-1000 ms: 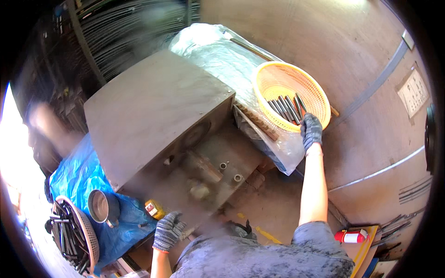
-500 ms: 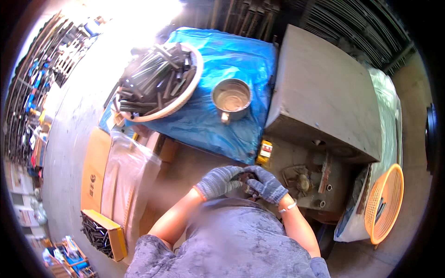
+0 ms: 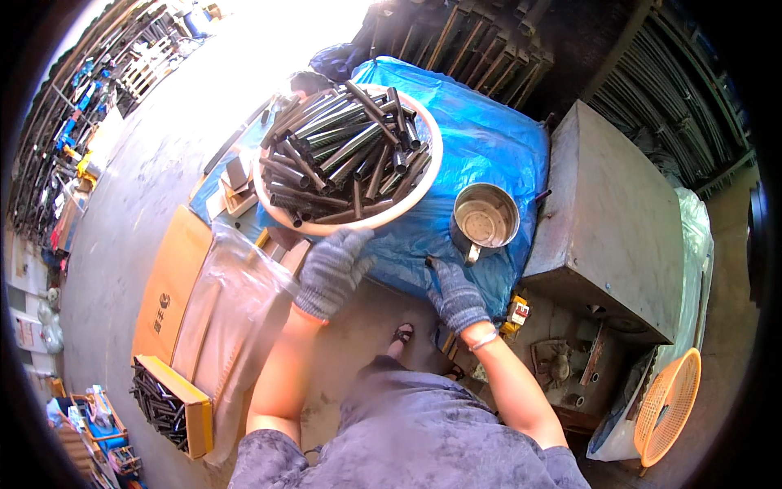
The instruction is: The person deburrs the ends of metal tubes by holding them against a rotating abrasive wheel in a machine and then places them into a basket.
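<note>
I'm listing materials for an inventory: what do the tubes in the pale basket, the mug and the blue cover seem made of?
Tubes: probably dark metal, fairly smooth, judging by long bright glints.
Mug: likely bare metal, dull silver-grey, with highlights on its rim.
Blue cover: apparently thin plastic sheeting, glossy, with sharp creases.

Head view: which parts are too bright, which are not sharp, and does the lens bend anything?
Head view: glare washes out the floor at upper left; the left hand looks slightly soft; a hazy patch covers part of the shirt; in that view, the racks at far left curve along the dark rim.
</note>
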### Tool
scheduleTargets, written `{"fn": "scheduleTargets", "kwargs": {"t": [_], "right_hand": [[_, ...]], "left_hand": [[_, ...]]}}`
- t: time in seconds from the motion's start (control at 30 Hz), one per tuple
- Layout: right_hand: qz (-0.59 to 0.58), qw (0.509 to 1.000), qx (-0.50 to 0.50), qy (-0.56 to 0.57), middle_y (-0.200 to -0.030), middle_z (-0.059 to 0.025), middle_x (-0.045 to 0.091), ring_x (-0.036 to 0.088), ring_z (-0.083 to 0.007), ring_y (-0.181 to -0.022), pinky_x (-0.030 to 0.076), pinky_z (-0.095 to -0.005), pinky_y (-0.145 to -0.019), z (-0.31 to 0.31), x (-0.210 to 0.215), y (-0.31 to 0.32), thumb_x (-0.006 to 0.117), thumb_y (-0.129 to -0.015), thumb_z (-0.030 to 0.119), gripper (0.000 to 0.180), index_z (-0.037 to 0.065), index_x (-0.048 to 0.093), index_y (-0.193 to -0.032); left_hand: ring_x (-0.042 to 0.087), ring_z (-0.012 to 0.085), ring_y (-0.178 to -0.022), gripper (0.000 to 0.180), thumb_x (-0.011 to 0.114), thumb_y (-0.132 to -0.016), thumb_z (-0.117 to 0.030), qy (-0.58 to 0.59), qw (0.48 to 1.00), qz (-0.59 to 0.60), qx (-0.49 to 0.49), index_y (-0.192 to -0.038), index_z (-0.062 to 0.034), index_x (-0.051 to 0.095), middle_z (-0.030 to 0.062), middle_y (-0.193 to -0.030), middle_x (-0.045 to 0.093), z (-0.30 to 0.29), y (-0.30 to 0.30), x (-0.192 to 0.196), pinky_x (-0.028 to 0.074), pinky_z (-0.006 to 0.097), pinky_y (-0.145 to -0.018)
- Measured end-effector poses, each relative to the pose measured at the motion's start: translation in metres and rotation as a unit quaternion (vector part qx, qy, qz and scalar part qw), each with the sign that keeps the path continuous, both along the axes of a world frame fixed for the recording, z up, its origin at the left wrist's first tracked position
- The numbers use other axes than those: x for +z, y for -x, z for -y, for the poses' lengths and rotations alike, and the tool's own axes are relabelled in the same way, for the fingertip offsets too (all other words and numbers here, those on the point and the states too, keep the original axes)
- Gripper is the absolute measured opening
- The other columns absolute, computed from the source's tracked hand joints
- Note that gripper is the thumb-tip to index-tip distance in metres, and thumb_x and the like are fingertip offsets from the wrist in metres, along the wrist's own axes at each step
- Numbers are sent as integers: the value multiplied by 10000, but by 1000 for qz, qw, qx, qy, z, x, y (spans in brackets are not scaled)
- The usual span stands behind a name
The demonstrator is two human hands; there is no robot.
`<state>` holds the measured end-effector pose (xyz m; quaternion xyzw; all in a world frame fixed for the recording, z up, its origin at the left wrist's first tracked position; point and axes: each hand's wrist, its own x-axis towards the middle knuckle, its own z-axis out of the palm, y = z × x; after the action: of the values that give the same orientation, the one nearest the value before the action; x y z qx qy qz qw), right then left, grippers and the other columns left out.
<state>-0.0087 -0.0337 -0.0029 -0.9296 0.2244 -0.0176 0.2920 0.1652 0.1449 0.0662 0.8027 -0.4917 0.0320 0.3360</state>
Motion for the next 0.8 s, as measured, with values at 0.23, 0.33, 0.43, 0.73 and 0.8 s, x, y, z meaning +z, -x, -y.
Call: {"fn": "scheduleTargets", "kwargs": {"t": [0.23, 0.33, 0.43, 0.73, 0.8], "right_hand": [[54, 998, -12, -41, -1139, -200, 577, 567, -372, -1029, 461, -438, -872, -3, -6, 69, 676, -797, 222, 482, 60, 536, -1229], [62, 994, -51, -79, -1067, -182, 608, 588, -361, -971, 475, -419, -836, -7, 14, 97, 677, -795, 187, 443, 43, 556, -1197], [77, 988, -97, -94, -1026, -184, 621, 606, -353, -932, 489, -405, -804, -8, 31, 127, 686, -787, 173, 439, 41, 566, -1189], [68, 967, -190, -154, -1007, -165, 643, 637, -320, -906, 514, -381, -787, 6, 9, 226, 705, -799, 162, 369, 32, 605, -1130], [69, 969, -171, -165, -1010, -163, 643, 637, -316, -909, 514, -378, -790, 12, 14, 227, 703, -799, 157, 365, 33, 606, -1129]], "left_hand": [[558, 213, -932, 314, 512, -850, -175, -93, 931, 352, 22, -1155, -185, 585, 37, -1013, 553, 117, -71, 1, 480, 377, -752], [598, 214, -792, 301, 494, -871, -195, -199, 912, 359, -12, -1153, -175, 598, 63, -854, 592, 146, -86, -1, 495, 367, -639], [605, 237, -789, 258, 519, -858, -166, -161, 916, 366, -26, -1095, -147, 619, 71, -838, 591, 147, -96, -8, 512, 375, -668], [650, 186, -839, 287, 694, -783, 11, 164, 983, -18, -76, -1062, -18, 636, 119, -945, 655, 145, 25, 60, 515, 290, -751], [652, 263, -838, 265, 684, -788, -33, 149, 983, 9, -103, -1049, -16, 640, 151, -934, 655, 167, 36, 40, 514, 338, -760]]}}
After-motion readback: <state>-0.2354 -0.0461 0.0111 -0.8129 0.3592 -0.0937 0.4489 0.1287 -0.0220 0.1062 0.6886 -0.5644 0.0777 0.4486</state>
